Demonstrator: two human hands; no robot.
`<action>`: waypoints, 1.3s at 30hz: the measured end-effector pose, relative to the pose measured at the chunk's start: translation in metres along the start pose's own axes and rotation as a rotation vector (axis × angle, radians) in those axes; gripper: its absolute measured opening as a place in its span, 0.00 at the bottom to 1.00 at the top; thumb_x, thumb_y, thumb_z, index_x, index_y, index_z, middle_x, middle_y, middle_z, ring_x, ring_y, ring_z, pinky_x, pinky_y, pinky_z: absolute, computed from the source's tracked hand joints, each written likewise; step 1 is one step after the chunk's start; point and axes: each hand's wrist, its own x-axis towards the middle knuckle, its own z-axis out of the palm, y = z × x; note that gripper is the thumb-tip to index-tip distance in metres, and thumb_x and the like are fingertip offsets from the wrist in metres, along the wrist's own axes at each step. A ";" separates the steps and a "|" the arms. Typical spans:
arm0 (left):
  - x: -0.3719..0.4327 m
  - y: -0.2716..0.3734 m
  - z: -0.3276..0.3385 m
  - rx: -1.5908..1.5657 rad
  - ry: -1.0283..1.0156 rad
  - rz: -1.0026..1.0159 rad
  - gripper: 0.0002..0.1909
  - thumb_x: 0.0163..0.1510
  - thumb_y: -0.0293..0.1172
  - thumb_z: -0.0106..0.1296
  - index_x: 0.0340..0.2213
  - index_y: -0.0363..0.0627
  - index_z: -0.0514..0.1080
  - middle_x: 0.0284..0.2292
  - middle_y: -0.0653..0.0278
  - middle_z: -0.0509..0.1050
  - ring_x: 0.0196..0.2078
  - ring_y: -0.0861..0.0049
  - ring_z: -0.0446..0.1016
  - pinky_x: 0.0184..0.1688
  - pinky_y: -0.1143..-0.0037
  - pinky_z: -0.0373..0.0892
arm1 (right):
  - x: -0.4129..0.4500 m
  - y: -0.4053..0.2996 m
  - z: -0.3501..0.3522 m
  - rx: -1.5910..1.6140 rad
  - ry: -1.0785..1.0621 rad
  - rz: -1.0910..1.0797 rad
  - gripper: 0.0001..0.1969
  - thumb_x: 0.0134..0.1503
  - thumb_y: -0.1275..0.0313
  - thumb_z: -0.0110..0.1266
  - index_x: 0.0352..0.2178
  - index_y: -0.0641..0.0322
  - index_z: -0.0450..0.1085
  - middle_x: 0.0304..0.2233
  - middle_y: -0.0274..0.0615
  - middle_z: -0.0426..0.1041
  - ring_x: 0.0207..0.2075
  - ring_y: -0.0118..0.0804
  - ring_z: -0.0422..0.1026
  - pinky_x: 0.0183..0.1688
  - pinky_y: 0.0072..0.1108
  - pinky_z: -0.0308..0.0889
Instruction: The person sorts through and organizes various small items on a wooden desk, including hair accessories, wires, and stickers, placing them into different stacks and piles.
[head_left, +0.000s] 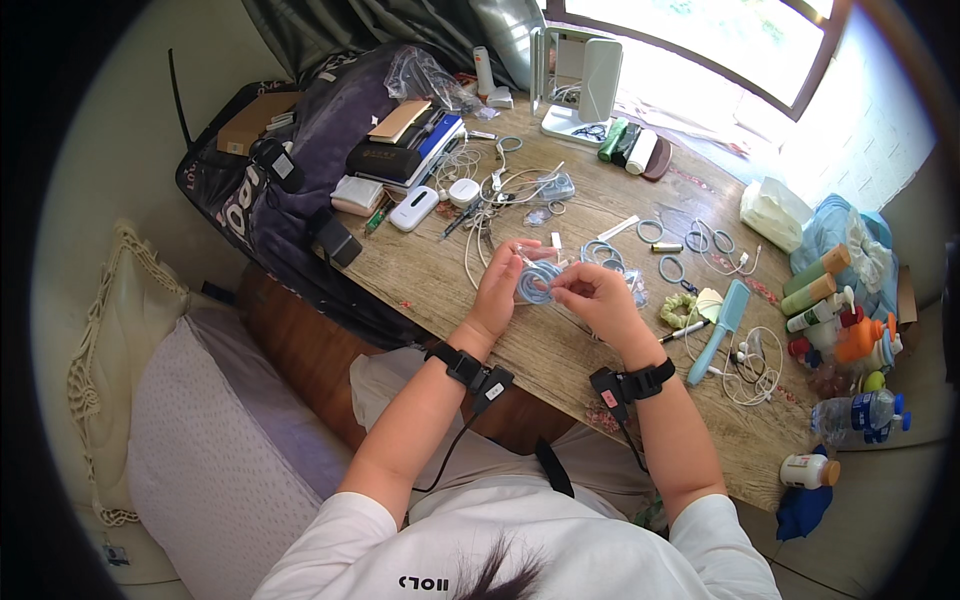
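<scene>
My left hand (497, 289) holds a light-blue coil of rings or cord (537, 282), with some clear plastic by its fingertips. Thumb and fingers of my right hand (598, 294) pinch the coil's right side. Both hands are just above the near part of the wooden table. Behind my right hand lie more light-blue rings (600, 252) and a small clear packet (636, 286), partly hidden by the hand. A small white piece (556, 240) is just beyond the coil.
Tangled white cables (499, 191) and a white case (414, 208) lie at left. Books (420, 161) and a folding mirror (581, 82) stand farther back. To the right are a blue comb (721, 330), earphones (754, 367), bottles (855, 416) and a tissue pack (775, 214).
</scene>
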 end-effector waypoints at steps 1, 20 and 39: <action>0.000 -0.001 0.000 0.003 0.002 0.018 0.24 0.63 0.49 0.32 0.47 0.40 0.59 0.46 0.52 0.69 0.46 0.76 0.69 0.47 0.77 0.67 | 0.000 -0.003 0.000 0.001 -0.001 0.000 0.06 0.49 0.77 0.59 0.31 0.66 0.73 0.23 0.33 0.72 0.24 0.20 0.68 0.28 0.14 0.65; 0.000 -0.005 -0.009 -0.161 0.113 -0.003 0.21 0.63 0.46 0.33 0.48 0.43 0.59 0.48 0.48 0.68 0.46 0.68 0.71 0.46 0.72 0.70 | 0.006 0.004 -0.039 -0.555 0.498 -0.059 0.12 0.51 0.67 0.54 0.35 0.64 0.73 0.40 0.52 0.70 0.45 0.48 0.67 0.48 0.32 0.61; 0.001 -0.004 -0.008 -0.137 0.111 -0.008 0.20 0.63 0.46 0.34 0.47 0.43 0.60 0.48 0.48 0.68 0.46 0.69 0.71 0.44 0.73 0.71 | -0.005 0.031 -0.093 -1.143 0.449 0.287 0.13 0.50 0.67 0.51 0.34 0.64 0.72 0.40 0.53 0.70 0.43 0.52 0.68 0.45 0.35 0.66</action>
